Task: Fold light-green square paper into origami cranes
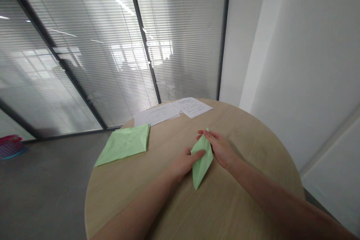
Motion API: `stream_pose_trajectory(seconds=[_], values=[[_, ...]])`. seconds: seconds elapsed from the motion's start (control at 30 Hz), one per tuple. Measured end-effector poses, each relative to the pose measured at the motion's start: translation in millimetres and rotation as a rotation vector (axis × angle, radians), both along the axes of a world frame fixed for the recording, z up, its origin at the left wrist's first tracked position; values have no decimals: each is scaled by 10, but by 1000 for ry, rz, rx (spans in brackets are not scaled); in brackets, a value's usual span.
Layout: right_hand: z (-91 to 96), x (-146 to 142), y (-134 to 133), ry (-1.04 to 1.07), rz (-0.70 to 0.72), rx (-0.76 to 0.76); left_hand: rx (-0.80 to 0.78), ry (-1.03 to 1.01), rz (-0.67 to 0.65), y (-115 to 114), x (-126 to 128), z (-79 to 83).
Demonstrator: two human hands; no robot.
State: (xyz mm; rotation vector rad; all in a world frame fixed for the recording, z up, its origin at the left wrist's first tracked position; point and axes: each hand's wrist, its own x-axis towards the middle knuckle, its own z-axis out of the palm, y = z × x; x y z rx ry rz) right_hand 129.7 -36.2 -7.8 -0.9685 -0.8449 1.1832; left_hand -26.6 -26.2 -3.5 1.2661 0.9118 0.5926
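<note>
Left hand (pixel 184 161) touches, right hand (pixel 221 148) seemingly pinches folded green paper (pixel 201 165)

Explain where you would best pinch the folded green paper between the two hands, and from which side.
Probably the lower tip of the folded green paper, approached from the near side: it tapers to a narrow point on the table, clear of the left hand and right hand higher up.

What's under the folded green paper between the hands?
Only the wooden table shows around the folded green paper, so it appears to lie flat on the wood. The left hand touches its left edge, the right hand its right. Anything beneath the paper itself is covered.
</note>
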Motion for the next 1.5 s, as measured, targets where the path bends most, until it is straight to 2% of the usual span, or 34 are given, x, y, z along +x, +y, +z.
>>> stream_pose_trajectory(seconds=[0.13,0.23,0.33,0.43,0.7,0.9,1.1,1.27,1.37,1.5], values=[[6,-18,-15,47,34,-23,47,96,110,13,3,-8],[16,-24,-26,55,46,-31,57,89,163,19,6,-19],[19,-27,-28,48,34,-27,75,28,143,15,16,-11],[12,-38,-22,46,20,-35,120,-7,66,11,25,-4],[-20,-65,-6,41,5,10,201,-5,-21,36,39,-50],[-12,-85,-23,10,-11,5,290,46,62,77,39,-54],[-6,-121,-39,-44,-33,12,422,105,116,100,4,41],[-17,-112,-56,-165,-34,8,369,-9,150,95,8,74],[-20,-119,-72,-188,-21,27,340,-28,209,113,18,44],[-28,-132,-83,-207,-34,35,345,-28,210,127,22,19]])
